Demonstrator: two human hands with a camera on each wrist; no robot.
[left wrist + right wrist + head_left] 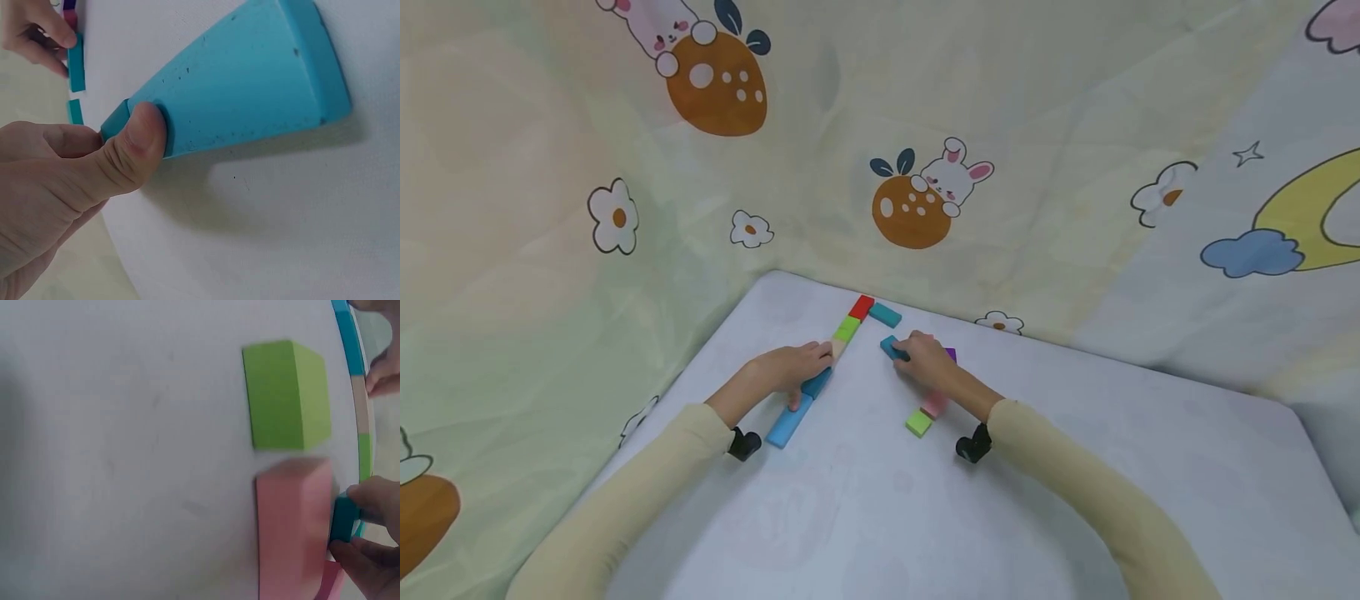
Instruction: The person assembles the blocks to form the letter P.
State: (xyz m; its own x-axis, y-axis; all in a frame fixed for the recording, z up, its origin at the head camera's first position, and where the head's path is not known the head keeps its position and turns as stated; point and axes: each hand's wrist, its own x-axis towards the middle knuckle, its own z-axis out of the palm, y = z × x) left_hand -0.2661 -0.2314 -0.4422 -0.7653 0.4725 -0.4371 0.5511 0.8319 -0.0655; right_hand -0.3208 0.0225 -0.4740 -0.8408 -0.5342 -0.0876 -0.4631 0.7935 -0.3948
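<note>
While the right hand [928, 364] pinches a teal block [890, 346] to the right of the beige block [838, 347], the left hand [793, 368], thumb spread from fingers, touches this block and, nearer than it, the light blue block [787, 424].

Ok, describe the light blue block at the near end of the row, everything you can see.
The light blue block is a long, flat bar with straight edges and a smooth, matte-looking face marked by small dark specks; painted wood or plastic, I can't tell. It lies flat on the white table, slanting away from the person. Its far end meets a darker blue block, and the left hand's thumb rests at that end.
</note>
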